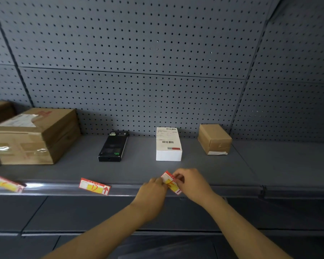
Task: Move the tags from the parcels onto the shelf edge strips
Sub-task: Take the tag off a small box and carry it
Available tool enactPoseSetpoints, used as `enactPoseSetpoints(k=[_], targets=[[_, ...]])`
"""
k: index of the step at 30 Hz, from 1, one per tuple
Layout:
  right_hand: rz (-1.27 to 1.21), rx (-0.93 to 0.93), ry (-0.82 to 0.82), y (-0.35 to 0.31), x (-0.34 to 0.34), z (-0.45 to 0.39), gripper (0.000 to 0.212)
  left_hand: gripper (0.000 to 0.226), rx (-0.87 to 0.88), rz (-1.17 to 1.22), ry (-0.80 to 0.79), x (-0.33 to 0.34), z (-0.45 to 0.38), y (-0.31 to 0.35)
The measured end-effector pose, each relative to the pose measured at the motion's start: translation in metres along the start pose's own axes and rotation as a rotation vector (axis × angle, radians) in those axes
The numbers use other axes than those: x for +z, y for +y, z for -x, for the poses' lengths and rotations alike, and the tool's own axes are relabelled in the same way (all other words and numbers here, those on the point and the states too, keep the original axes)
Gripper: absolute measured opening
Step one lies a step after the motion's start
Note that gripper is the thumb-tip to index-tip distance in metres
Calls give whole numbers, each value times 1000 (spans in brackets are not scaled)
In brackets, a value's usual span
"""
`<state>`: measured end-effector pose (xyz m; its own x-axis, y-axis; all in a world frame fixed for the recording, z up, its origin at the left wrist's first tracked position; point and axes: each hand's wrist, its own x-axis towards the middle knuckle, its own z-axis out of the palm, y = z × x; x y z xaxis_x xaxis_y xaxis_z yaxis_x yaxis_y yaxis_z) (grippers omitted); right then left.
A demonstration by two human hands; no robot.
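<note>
Taking the white box [168,144] as landmark: bare shelf [138,165] is left open in front of it, up to the edge strip [131,187]. To its left a clear lane is bounded by the black box [113,146]; to its right, a narrower one by the small brown carton [214,139]. The far left is blocked by a large carton [34,136].

Both hands [153,186] [190,181] pinch tag [170,182] at edge strip [127,189].

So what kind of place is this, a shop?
Probably a parcel pick-up point or stockroom, not a regular shop. Parcels like the white box with a barcode label sit on a grey shelf backed by pegboard, and both hands hold a red-and-yellow tag at the shelf edge.
</note>
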<state>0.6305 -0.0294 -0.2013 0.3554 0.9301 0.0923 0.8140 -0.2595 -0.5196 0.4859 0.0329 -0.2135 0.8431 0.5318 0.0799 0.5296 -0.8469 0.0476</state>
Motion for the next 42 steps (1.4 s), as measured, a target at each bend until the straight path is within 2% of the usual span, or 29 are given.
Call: enactPoseSetpoints(k=[4, 7, 10, 13, 19, 24, 32, 38, 42], targets=[[16, -10, -47, -4, -5, 0, 23, 31, -5, 8, 25, -9, 3, -9], [50, -25, -12, -15, -10, -2, 31, 28, -48, -25, 56, -24, 7, -21], [209, -156, 56, -39, -9, -2, 30, 26, -107, -19, 89, -40, 15, -36], [350, -335, 53, -71, -1, -2, 27, 27, -176, -7, 121, -53, 29, -56], [273, -466, -64, -142, 35, -14, 34, 32, -359, -60, 170, -74, 84, -115], [253, -570, -154, -224, 86, -26, 27, 32, -546, -132, 163, -86, 161, -180], [174, -756, -242, -390, 174, -30, 19, 30, -801, -211, 161, -113, 303, -299], [137, -878, -213, -499, 220, -34, 24, 34, -974, -226, 215, -140, 386, -376], [150, -915, -257, -552, 254, -46, 26, 33, -1037, -228, 258, -147, 413, -419]])
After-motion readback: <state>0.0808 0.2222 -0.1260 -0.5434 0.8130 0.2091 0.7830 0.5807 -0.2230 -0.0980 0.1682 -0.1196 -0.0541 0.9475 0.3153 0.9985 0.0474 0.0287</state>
